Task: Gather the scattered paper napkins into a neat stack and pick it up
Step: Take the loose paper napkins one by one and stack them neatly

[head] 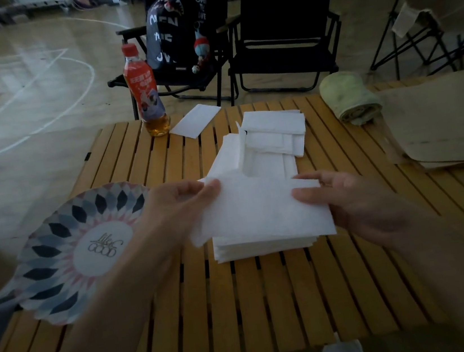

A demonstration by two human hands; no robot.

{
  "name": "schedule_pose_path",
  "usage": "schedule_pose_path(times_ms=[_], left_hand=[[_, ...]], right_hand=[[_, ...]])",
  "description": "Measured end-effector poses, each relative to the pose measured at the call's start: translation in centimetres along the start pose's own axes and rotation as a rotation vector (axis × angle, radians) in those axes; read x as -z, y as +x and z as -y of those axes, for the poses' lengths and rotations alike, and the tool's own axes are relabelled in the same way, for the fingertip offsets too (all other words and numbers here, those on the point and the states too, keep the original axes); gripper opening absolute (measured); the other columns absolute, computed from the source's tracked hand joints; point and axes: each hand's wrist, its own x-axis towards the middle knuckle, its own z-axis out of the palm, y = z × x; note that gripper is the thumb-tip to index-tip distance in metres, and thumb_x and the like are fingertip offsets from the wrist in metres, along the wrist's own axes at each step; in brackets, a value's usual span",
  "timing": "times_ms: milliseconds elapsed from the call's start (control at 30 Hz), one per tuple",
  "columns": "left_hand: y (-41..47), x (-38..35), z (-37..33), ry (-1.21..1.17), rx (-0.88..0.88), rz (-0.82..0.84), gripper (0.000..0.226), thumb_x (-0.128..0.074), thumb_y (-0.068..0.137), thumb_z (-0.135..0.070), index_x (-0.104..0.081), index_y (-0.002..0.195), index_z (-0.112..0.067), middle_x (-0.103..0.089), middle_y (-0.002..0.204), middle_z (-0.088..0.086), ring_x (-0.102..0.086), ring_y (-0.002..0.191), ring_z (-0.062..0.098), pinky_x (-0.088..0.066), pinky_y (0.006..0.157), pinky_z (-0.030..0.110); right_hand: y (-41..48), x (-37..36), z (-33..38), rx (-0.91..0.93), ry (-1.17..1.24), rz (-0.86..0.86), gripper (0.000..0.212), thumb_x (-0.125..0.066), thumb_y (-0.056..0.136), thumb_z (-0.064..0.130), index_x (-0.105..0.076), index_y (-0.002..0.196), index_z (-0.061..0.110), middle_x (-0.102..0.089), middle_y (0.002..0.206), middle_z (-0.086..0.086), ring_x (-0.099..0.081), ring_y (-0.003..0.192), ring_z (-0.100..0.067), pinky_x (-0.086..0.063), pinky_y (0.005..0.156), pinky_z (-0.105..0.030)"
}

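Note:
A stack of white paper napkins point(263, 244) lies on the slatted wooden table point(271, 303) in front of me. My left hand point(181, 204) pinches the left edge of the top napkin point(255, 206), lifted a little above the stack. My right hand point(345, 196) holds that napkin's right edge with fingers and thumb. Behind it more napkins point(228, 158) spread out loosely, with another small pile point(274, 128) further back. One single napkin point(195, 120) lies apart near the far edge.
A patterned paper plate point(67, 256) sits at the table's left edge. A drink bottle with a red cap point(144, 92) stands at the far edge. A rolled green towel point(349, 98), brown paper bags point(447, 120), and folding chairs point(286, 35) lie beyond.

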Motion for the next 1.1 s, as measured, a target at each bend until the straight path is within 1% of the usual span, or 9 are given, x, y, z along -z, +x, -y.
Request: schedule_pose_path(times_ms=[67, 167, 300, 500, 633, 767, 933, 1033, 1100], left_hand=[[0.3, -0.4, 0.3, 0.205, -0.036, -0.049, 0.013, -0.067, 0.086, -0.047, -0.061, 0.086, -0.035, -0.063, 0.084, -0.011, -0.065, 0.073, 0.008, -0.048, 0.058, 0.018], [0.5, -1.0, 0.9, 0.451, -0.130, -0.114, 0.012, -0.067, 0.089, -0.041, -0.059, 0.097, -0.038, -0.048, 0.085, -0.021, -0.052, 0.075, 0.002, -0.036, 0.058, 0.015], [0.3, -1.9, 1.9, 0.605, -0.230, -0.204, 0.013, -0.065, 0.091, -0.041, -0.068, 0.096, -0.029, -0.051, 0.083, -0.020, -0.047, 0.072, -0.001, -0.028, 0.058, 0.012], [0.7, -2.7, 2.4, 0.730, -0.286, -0.238, 0.018, -0.060, 0.094, -0.040, -0.068, 0.096, -0.025, -0.052, 0.097, -0.011, -0.043, 0.073, 0.002, -0.023, 0.056, 0.009], [0.8, -2.9, 2.6, 0.746, -0.290, -0.222, 0.018, -0.061, 0.095, -0.034, -0.069, 0.102, -0.019, -0.055, 0.104, -0.005, -0.046, 0.084, 0.005, -0.035, 0.069, 0.017], [0.5, -1.5, 1.7, 0.796, -0.337, -0.408, 0.021, -0.063, 0.093, -0.014, -0.065, 0.114, -0.014, -0.057, 0.116, 0.005, -0.047, 0.084, 0.011, -0.030, 0.061, 0.017], [-0.4, 0.5, -0.1, 0.730, -0.622, -0.538, 0.055, -0.060, 0.092, -0.011, -0.038, 0.143, -0.016, -0.060, 0.130, 0.013, -0.065, 0.101, 0.028, -0.048, 0.069, 0.034], [-1.2, -0.2, -0.5, 0.579, -0.815, -0.368, 0.051, -0.065, 0.091, -0.012, -0.045, 0.137, -0.017, -0.064, 0.116, 0.001, -0.055, 0.095, 0.002, -0.047, 0.077, 0.019], [-1.5, -0.6, -0.8, 0.480, -0.889, -0.217, 0.039, -0.069, 0.088, -0.012, -0.057, 0.124, -0.021, -0.060, 0.109, -0.012, -0.054, 0.085, -0.006, -0.047, 0.072, 0.011]], right_hand=[[0.5, 0.1, -0.6, -0.013, -0.002, -0.111, 0.053, -0.081, 0.069, 0.022, -0.065, 0.119, 0.010, -0.075, 0.111, -0.007, -0.073, 0.098, -0.022, -0.061, 0.078, -0.033], [1.1, -0.3, -1.5, 0.035, -0.136, -0.260, 0.041, -0.080, 0.075, 0.026, -0.070, 0.112, 0.010, -0.076, 0.105, -0.005, -0.074, 0.092, -0.017, -0.061, 0.078, -0.033], [1.6, -1.0, -2.9, 0.175, -0.655, -0.443, 0.022, -0.075, 0.086, 0.037, -0.071, 0.101, 0.023, -0.073, 0.092, 0.008, -0.071, 0.082, -0.007, -0.058, 0.067, -0.024], [2.3, -1.3, -4.1, 0.261, -0.857, -0.522, 0.018, -0.069, 0.090, 0.042, -0.067, 0.099, 0.026, -0.063, 0.082, 0.016, -0.061, 0.074, 0.001, -0.047, 0.057, -0.016], [2.4, -1.7, -4.5, 0.301, -0.925, -0.555, 0.021, -0.066, 0.091, 0.044, -0.066, 0.098, 0.024, -0.062, 0.084, 0.014, -0.057, 0.074, 0.001, -0.038, 0.057, -0.014], [2.2, -1.9, -4.7, 0.345, -1.018, -0.568, 0.023, -0.063, 0.091, 0.048, -0.063, 0.096, 0.026, -0.062, 0.085, 0.012, -0.056, 0.075, -0.001, -0.040, 0.059, -0.017], [2.6, -2.0, -4.2, 0.400, -1.120, -0.670, 0.036, -0.054, 0.093, 0.055, -0.053, 0.111, 0.024, -0.053, 0.096, 0.010, -0.055, 0.086, -0.009, -0.041, 0.069, -0.023], [2.5, -2.1, -3.3, 0.473, -0.886, -0.562, 0.061, -0.058, 0.086, 0.064, -0.048, 0.130, 0.024, -0.057, 0.124, 0.009, -0.054, 0.113, -0.007, -0.043, 0.087, -0.023], [2.3, -2.1, -2.6, 0.440, -0.690, -0.405, 0.086, -0.066, 0.076, 0.071, -0.039, 0.144, 0.027, -0.049, 0.144, 0.016, -0.046, 0.129, -0.003, -0.040, 0.100, -0.027]])
